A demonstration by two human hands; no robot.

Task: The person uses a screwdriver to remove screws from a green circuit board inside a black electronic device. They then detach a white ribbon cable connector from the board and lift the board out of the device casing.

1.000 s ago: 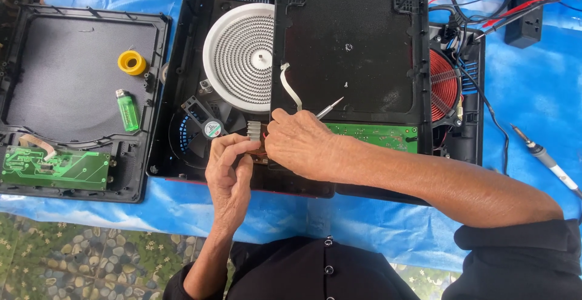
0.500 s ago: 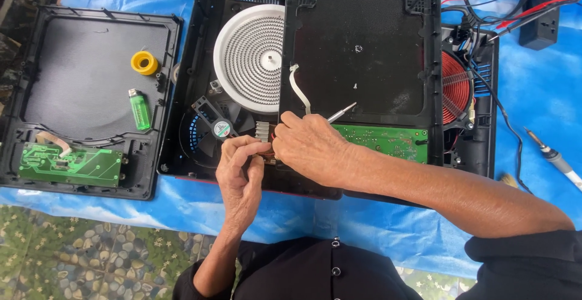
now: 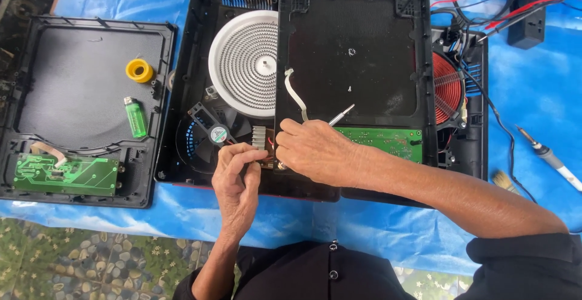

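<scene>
Blue-tarped surface (image 3: 533, 87): right hand (image 3: 315, 151), grip closed on a slim tool (image 3: 341, 114) slanting up-right, meets left hand (image 3: 237, 178) pinching the small board (image 3: 265, 148).

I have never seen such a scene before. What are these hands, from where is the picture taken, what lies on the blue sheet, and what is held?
The picture comes from a camera worn on the person's head, looking down at their own two bare hands.

On the blue sheet lie opened cooker housings. The left black shell holds a yellow roll, a green lighter and a green circuit board. The middle housing shows a white round heating coil and a small fan. A black panel lies over part of it, and a red coil shows beside it.

The right hand holds a thin metal tool. The left hand pinches a small part by the metal heat sink; what it is I cannot tell.
</scene>
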